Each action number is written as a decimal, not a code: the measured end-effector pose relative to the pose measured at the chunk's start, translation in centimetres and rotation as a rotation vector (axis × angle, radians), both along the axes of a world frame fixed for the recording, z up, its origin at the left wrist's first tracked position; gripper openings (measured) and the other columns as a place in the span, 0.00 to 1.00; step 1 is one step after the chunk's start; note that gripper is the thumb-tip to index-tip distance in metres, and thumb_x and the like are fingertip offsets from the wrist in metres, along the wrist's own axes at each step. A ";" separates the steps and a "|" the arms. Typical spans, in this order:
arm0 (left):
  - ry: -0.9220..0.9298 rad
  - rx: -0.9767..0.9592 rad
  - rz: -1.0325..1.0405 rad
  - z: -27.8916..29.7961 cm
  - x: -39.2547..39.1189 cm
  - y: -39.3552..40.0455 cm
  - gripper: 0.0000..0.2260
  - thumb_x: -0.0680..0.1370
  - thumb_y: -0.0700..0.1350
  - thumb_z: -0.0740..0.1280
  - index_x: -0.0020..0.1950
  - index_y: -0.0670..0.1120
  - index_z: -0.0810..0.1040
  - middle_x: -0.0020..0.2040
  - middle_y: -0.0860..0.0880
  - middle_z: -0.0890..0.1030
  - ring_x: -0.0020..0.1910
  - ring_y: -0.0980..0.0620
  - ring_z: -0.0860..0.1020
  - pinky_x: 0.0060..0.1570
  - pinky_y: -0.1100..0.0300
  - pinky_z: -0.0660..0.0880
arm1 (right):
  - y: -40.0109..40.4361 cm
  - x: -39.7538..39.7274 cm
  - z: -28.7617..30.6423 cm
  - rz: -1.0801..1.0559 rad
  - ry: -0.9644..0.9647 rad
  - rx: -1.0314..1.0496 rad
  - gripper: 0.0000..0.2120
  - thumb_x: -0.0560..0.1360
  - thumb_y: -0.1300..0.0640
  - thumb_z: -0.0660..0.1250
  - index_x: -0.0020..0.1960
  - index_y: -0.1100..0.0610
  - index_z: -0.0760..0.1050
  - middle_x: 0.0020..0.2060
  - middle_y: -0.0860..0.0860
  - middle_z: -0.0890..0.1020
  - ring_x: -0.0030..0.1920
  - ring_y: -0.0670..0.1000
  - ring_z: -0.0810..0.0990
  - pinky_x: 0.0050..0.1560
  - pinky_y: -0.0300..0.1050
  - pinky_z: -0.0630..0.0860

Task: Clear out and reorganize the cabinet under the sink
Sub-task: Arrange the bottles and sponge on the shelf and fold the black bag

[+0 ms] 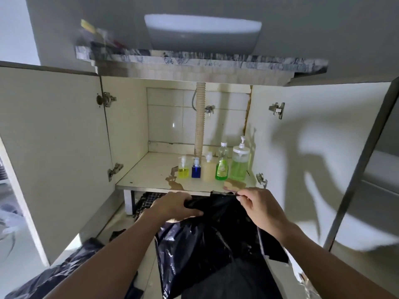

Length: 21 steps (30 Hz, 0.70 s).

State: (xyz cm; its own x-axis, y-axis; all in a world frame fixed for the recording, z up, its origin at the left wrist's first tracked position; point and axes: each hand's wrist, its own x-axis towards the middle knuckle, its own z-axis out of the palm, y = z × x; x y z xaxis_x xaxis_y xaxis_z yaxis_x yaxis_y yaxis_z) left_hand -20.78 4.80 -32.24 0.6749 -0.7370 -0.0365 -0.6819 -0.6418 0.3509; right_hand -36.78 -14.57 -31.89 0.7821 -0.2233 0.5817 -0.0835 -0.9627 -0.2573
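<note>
Hands, left hand [175, 205] and right hand [258, 207], grip black bag [207, 244] rim; cabinet [146, 173] holds five bottles [222, 167].

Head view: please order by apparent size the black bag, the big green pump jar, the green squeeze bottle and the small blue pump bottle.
1. black bag, though it is nearest the camera
2. big green pump jar
3. green squeeze bottle, taller-looking than the jar's body but slimmer, so close
4. small blue pump bottle

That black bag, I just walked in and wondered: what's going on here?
A person is holding a black plastic bag in front of the open under-sink cabinet. The left hand grips its bunched top and the right hand pinches the edge. Five soap and detergent bottles stand in a row on the shelf.
</note>
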 end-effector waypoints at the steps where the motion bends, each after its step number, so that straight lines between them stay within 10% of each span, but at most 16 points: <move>1: 0.023 0.086 0.001 -0.3 0.2 0.0 0.26 0.69 0.69 0.66 0.58 0.53 0.76 0.52 0.53 0.80 0.52 0.52 0.77 0.54 0.55 0.74 | 0.0 0.1 0.0 -0.007 -0.020 -0.006 0.05 0.74 0.62 0.69 0.47 0.59 0.83 0.43 0.51 0.85 0.39 0.51 0.82 0.40 0.28 0.66; 6: -0.092 0.141 0.039 -0.8 0.5 0.6 0.41 0.68 0.67 0.68 0.76 0.59 0.54 0.68 0.51 0.72 0.66 0.47 0.72 0.63 0.50 0.71 | 0.2 0.3 0.3 -0.020 -0.111 0.081 0.04 0.73 0.65 0.69 0.47 0.62 0.81 0.41 0.51 0.78 0.41 0.52 0.79 0.45 0.28 0.68; 14: -0.209 -0.340 -0.190 0.6 -3.9 -1.8 0.07 0.76 0.48 0.67 0.53 0.50 0.80 0.47 0.52 0.79 0.48 0.47 0.79 0.52 0.51 0.77 | 1.0 -0.9 0.5 -0.050 -0.184 0.178 0.02 0.74 0.67 0.66 0.45 0.65 0.78 0.34 0.46 0.73 0.34 0.41 0.71 0.40 0.19 0.62; 21: -0.396 -0.311 -0.030 1.3 -4.3 -1.9 0.15 0.79 0.52 0.62 0.67 0.56 0.71 0.60 0.51 0.77 0.55 0.46 0.79 0.55 0.50 0.76 | 1.0 -1.7 0.3 0.064 -0.204 0.139 0.03 0.74 0.65 0.69 0.45 0.58 0.77 0.32 0.36 0.73 0.35 0.29 0.72 0.38 0.18 0.63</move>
State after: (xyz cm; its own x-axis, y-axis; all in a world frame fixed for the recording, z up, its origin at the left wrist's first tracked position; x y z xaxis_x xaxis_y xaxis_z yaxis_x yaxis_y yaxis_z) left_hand -25.04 2.91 -30.98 0.5712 -0.6914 0.4423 -0.8177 -0.5262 0.2335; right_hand -38.50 -13.57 -31.63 0.6672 -0.2659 0.6958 0.0438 -0.9185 -0.3930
